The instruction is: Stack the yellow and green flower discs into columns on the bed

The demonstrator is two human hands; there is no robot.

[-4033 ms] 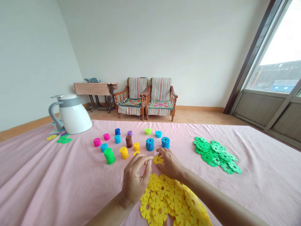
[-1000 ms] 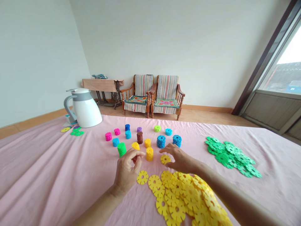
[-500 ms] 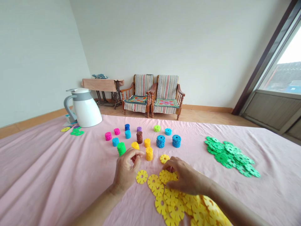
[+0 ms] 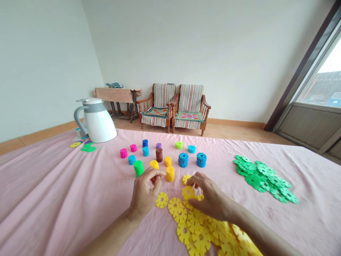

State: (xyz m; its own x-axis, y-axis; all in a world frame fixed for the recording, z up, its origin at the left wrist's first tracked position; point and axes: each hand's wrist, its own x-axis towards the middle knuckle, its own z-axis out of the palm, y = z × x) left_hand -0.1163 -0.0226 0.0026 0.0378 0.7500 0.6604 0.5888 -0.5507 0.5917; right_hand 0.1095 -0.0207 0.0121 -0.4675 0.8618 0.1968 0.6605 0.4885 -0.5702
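Note:
My left hand (image 4: 145, 193) hovers over the pink cloth with fingertips curled together in a pinch; what they hold, if anything, is hidden. My right hand (image 4: 209, 199) rests at the near edge of a heap of flat yellow flower-shaped discs (image 4: 205, 231), thumb and fingers pinching one yellow disc (image 4: 188, 192). A single yellow disc (image 4: 161, 200) lies beside my left hand. Just beyond the fingers stand a short yellow stack (image 4: 169, 174) and a low yellow stack (image 4: 186, 179).
Small stacks in pink, blue, green, brown and purple stand in rows (image 4: 160, 156) beyond my hands. A heap of green discs (image 4: 263, 177) lies at the right. A white jug (image 4: 96, 121) stands at the far left with a few discs beside it. Two wooden chairs (image 4: 176, 108) stand behind.
My right hand went from the low yellow stack back to the heap and closed on a disc there. My left hand has stayed in its pinch. The view shifted slightly.

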